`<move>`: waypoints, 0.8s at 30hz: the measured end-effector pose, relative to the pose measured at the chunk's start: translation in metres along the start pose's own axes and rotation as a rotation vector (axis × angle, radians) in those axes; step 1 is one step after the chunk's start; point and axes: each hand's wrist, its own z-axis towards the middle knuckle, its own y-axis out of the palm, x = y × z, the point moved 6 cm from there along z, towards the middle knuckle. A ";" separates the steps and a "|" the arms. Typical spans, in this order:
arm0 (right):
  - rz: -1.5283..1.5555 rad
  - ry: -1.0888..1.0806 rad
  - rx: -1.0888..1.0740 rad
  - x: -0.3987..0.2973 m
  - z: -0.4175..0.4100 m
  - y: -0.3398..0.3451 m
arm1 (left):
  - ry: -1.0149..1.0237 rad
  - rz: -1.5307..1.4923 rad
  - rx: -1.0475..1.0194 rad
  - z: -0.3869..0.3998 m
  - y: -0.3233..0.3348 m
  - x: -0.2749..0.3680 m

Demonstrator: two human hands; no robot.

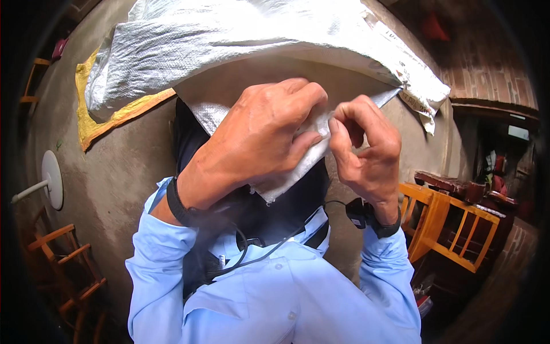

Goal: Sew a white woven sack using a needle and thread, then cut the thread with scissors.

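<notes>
A large white woven plastic sack (206, 47) spreads in front of me, and a flap of it (307, 161) lies across my lap. My left hand (270, 124) pinches the edge of this flap between thumb and fingers. Close beside it, my right hand (369, 146) has its thumb and forefinger together at the same edge. Whether a thread or only sack cloth lies between those fingertips is too small to tell. The fold between the hands is partly hidden by the left fingers. Printed writing marks the sack material (412, 73) at the right.
A yellow woven sack (86, 124) lies on the concrete floor (107, 180) at the left. Left of me are a white round base with a pole (52, 180) and a wooden chair (64, 253). Another wooden chair (434, 219) stands right, near a brick wall (490, 81). A cable (275, 249) crosses my waist.
</notes>
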 end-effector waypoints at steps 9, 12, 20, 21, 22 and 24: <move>0.172 0.132 0.013 0.013 -0.014 0.006 | 0.033 0.008 0.057 -0.003 0.001 0.000; 0.167 0.139 -0.030 0.012 -0.018 0.006 | 0.027 -0.002 0.052 -0.004 0.002 -0.001; 0.101 -0.009 -0.129 0.003 -0.015 0.007 | 0.014 0.039 0.044 -0.006 0.005 -0.003; 0.136 -0.039 -0.060 0.001 -0.014 0.004 | 0.020 0.036 0.044 -0.005 0.005 -0.002; 0.171 -0.069 0.009 0.000 -0.012 0.002 | 0.027 0.033 0.044 -0.004 0.006 -0.002; 0.291 -0.111 0.149 -0.004 -0.006 -0.003 | 0.012 0.054 0.035 -0.005 0.007 -0.001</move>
